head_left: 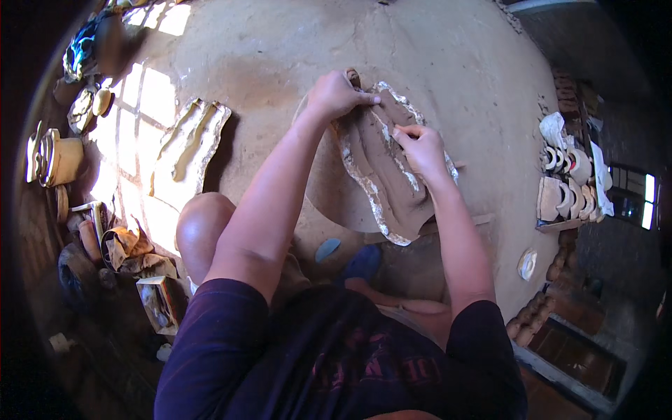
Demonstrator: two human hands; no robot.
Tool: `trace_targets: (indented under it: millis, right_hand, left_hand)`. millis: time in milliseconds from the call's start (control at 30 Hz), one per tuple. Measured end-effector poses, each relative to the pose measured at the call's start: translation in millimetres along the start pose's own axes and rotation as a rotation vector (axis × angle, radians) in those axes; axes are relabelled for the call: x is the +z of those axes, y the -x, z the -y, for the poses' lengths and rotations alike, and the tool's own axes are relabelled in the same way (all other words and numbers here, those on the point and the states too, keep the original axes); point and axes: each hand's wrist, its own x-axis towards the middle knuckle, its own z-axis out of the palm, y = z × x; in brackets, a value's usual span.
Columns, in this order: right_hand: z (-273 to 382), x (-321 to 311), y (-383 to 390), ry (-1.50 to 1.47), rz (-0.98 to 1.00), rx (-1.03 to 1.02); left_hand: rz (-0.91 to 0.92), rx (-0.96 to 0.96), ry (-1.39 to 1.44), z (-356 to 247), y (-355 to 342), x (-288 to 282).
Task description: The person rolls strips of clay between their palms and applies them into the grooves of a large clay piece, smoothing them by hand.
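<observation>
In front of me lies a long, wavy plaster mould (pixel 383 222) with a chipped white rim. Brown clay (pixel 374 143) lines its hollows. At the far end, my left hand (pixel 337 96) is closed around a brown lump of clay (pixel 353 77), its thumb stretched over the clay lining. My right hand (pixel 422 149) is closed in a pinch at the mould's right half, fingertips close to the clay by a white ridge. Whatever lies between those fingertips is too small to make out. A round board (pixel 334 196) shows under the mould.
A second wavy mould half (pixel 192 143) rests to the left in window light. Pots (pixel 66 159) and a basin with cloth (pixel 126 248) crowd the left side. Curved pale pieces (pixel 574 196) stand on the right. A blue scraper-like piece (pixel 327 249) lies near my knee.
</observation>
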Motion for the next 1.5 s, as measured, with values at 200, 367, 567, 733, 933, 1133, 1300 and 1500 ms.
trace_targets:
  millis: [200, 367, 567, 733, 933, 1133, 1300, 1500]
  right_hand:
    - [-22.5, 2.8, 18.5, 0.312, -0.155, -0.382]
    - [-6.6, -8.8, 15.4, 0.123, 0.013, -0.045]
    - [-34.1, -8.8, 27.3, 0.472, -0.048, -0.409]
    - [-13.5, -22.0, 23.5, 0.388, 0.061, -0.186]
    - [-31.1, -33.0, 24.1, 0.536, 0.084, -0.267]
    - [-46.6, -45.8, 50.6, 0.567, 0.086, -0.206]
    - [-44.8, -46.4, 63.9, 0.506, 0.013, -0.103]
    - [-22.3, -42.4, 28.4, 0.467, 0.066, -0.227]
  left_hand:
    - [0.055, -0.074, -0.055, -1.6, -7.3, 0.2]
    - [0.048, -0.047, -0.020, 2.9, -7.8, 1.6]
    - [0.048, -0.042, -0.087, 5.3, -10.2, 0.4]
    - [0.033, -0.034, -0.068, 0.8, -6.2, 0.2]
    - [0.053, -0.033, -0.051, -5.0, -4.7, -0.2]
    - [0.044, -0.005, -0.005, -2.3, -4.8, -0.4]
    - [0.042, -0.007, -0.001, -5.4, -2.2, -0.2]
    - [0.040, 0.014, -0.007, -1.9, -6.6, 2.1]
